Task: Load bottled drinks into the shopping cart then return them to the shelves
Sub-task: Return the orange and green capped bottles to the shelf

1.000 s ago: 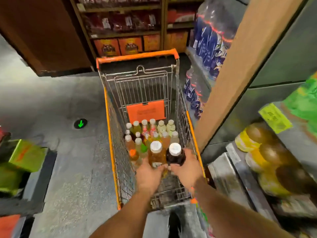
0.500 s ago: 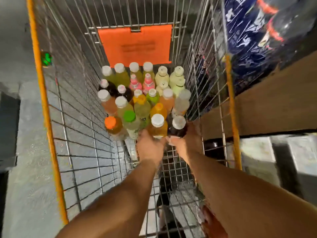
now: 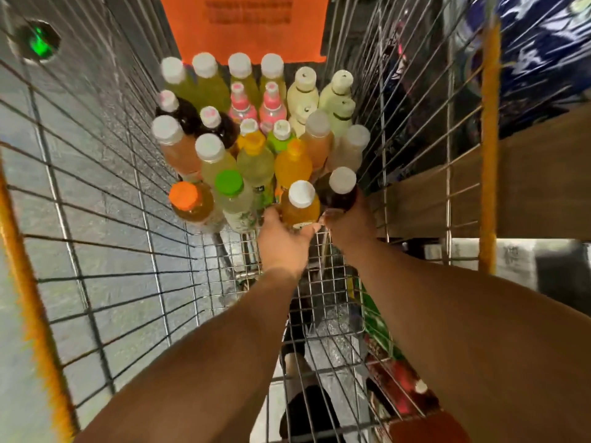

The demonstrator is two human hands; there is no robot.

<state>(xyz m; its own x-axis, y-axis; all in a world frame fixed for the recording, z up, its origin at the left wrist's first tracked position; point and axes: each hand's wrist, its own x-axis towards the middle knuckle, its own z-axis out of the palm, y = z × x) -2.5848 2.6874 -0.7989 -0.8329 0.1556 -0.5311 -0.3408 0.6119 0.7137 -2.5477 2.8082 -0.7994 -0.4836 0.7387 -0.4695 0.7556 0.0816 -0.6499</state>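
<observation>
While both arms reach deep into the shopping cart point(image 3: 96, 219), two bottles stand at the near edge of the pack!

Left hand point(image 3: 283, 241) curls round the amber bottle point(image 3: 300, 206), right hand point(image 3: 351, 222) wraps the dark bottle point(image 3: 337, 190), side by side and almost touching. Both stand upright, caps toward us, just ahead of the hands and pressed against the crowd of bottles point(image 3: 252, 129) beyond. Each hand is nearest its own bottle; I'd judge these are being set down.

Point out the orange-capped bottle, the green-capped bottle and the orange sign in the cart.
orange-capped bottle point(image 3: 184, 195), head view, on its cap.
green-capped bottle point(image 3: 229, 182), head view, on its cap.
orange sign point(image 3: 246, 30), head view, on its middle.
</observation>
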